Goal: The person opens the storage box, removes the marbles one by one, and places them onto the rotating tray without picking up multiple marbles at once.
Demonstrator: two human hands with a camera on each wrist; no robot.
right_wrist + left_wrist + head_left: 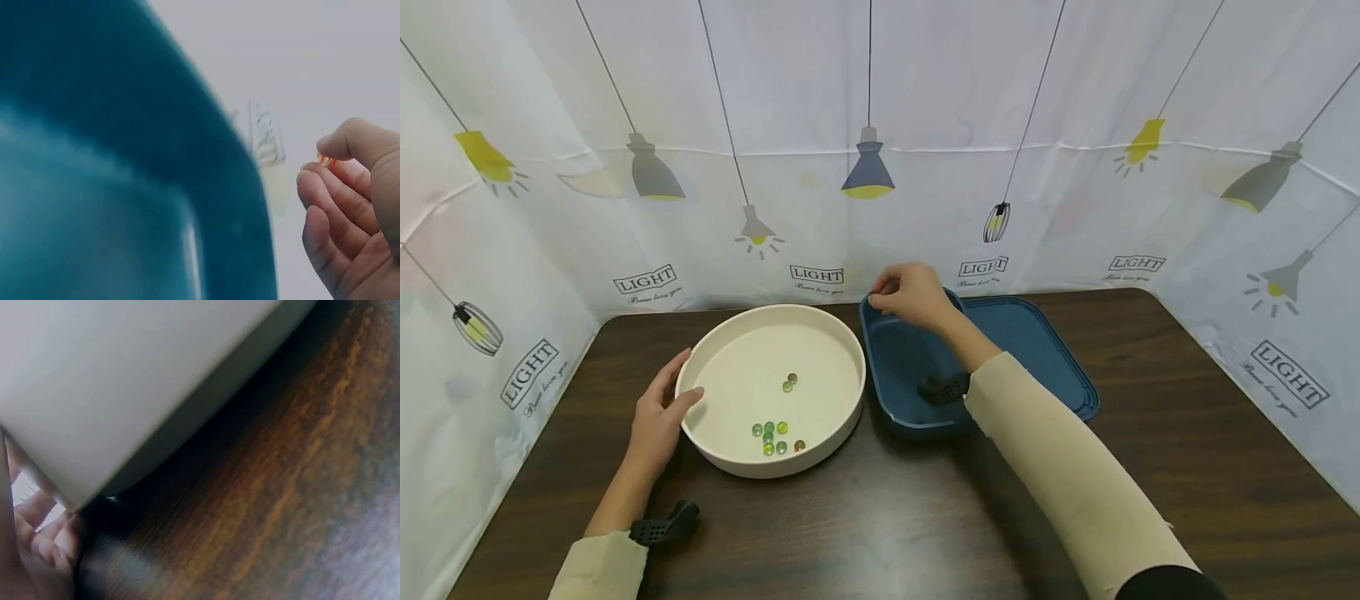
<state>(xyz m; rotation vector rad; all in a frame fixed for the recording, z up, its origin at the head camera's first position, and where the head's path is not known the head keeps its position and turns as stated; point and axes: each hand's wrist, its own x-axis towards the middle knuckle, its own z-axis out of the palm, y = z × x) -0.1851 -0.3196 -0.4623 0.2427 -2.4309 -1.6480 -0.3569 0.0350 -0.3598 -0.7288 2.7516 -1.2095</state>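
A round cream tray [722,454] with a raised wall stands on the table, several glass marbles [769,427] lying inside it. My left hand [655,421] grips the tray's left side, thumb over the rim and fingers against the outer wall. In the left wrist view the tray wall [125,394] hides part of that hand. Above the back left corner of a blue rectangular container [902,392] is my right hand [913,293]. Between its thumb and index finger it pinches a small marble with orange in it [324,160], best seen in the right wrist view.
A blue lid or tray [1037,358] lies to the right of the container, partly behind the right forearm. Dark wood table [865,533] surrounds everything. A white curtain [925,75] printed with lamps closes off the back and sides.
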